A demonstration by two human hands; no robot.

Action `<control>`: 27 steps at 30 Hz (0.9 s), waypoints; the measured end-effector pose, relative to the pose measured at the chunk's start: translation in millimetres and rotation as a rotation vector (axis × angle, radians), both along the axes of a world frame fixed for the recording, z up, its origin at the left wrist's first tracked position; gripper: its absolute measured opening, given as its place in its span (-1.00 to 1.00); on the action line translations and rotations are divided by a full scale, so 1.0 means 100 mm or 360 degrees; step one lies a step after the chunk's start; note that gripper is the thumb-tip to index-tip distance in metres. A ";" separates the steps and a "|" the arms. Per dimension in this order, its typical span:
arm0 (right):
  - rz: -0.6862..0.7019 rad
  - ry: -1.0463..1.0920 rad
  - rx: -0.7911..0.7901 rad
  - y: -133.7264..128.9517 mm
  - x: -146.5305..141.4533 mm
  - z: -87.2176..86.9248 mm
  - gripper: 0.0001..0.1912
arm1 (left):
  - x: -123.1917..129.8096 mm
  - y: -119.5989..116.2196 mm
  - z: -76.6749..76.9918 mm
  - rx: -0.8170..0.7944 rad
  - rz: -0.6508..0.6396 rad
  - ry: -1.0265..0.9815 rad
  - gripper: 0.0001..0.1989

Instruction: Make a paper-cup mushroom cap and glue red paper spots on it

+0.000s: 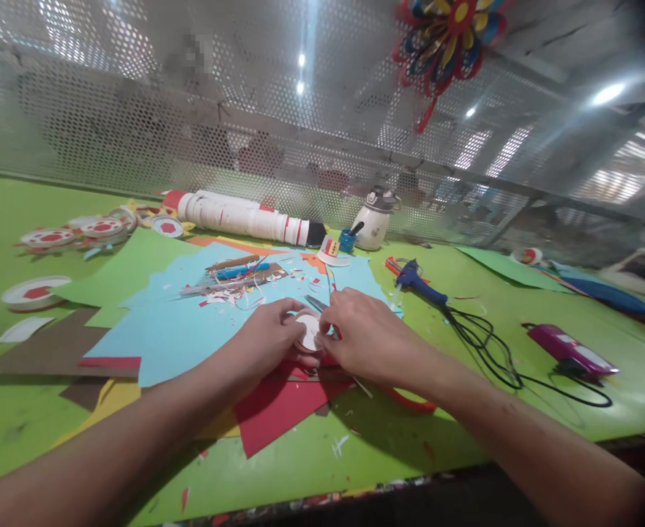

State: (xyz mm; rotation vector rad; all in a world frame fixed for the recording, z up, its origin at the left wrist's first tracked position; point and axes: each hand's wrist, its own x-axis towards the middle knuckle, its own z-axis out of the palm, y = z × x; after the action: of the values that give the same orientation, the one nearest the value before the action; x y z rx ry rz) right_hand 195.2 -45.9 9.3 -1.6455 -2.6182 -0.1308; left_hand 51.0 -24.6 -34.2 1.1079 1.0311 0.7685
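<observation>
My left hand [275, 326] is closed round the left side of a small white round piece [308, 329], which looks like a paper cup or disc with a rim. My right hand [355, 329] has thumb and fingertips pinched together at its right side; whether they grip the rim or something tiny is hidden. Both hands are just above light blue sheets [190, 329] and a red sheet [283, 413]. Partly under my right hand lie what look like scissors, a metal blade [315, 302] beyond the fingers and an orange handle [413, 401] below the wrist.
Pens and a cutter [220, 285] lie among paper scraps. A blue glue gun [421, 282] trails a black cable to a purple power strip [569, 351]. Behind stand a stack of white cups [239, 216], a blue jar [347, 240] and a white jug [374, 219]. Decorated discs [102, 228] sit left.
</observation>
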 end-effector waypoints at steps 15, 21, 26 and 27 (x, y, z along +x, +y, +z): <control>-0.0100 -0.0114 0.0018 0.03 -0.10 -0.07 -0.78 | 0.00 0.03 -0.05 0.0084 0.0044 -0.0004 -0.73; -0.0119 -0.0006 0.0036 0.05 -0.06 -0.08 -0.77 | -0.02 0.05 -0.07 0.0048 0.0024 0.0017 -0.73; -0.0088 0.0017 0.0021 0.03 -0.07 -0.08 -0.80 | -0.01 0.03 -0.05 0.0064 0.0017 0.0024 -0.74; -0.0079 0.0013 0.0020 0.03 -0.07 -0.08 -0.79 | 0.00 0.03 -0.04 0.0060 0.0023 0.0036 -0.75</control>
State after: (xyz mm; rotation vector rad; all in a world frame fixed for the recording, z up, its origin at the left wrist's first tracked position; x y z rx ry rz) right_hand 188.0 -43.3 1.0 -1.7040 -2.5659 -0.1415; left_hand 50.5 -21.6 -38.4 1.1446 1.0482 0.7911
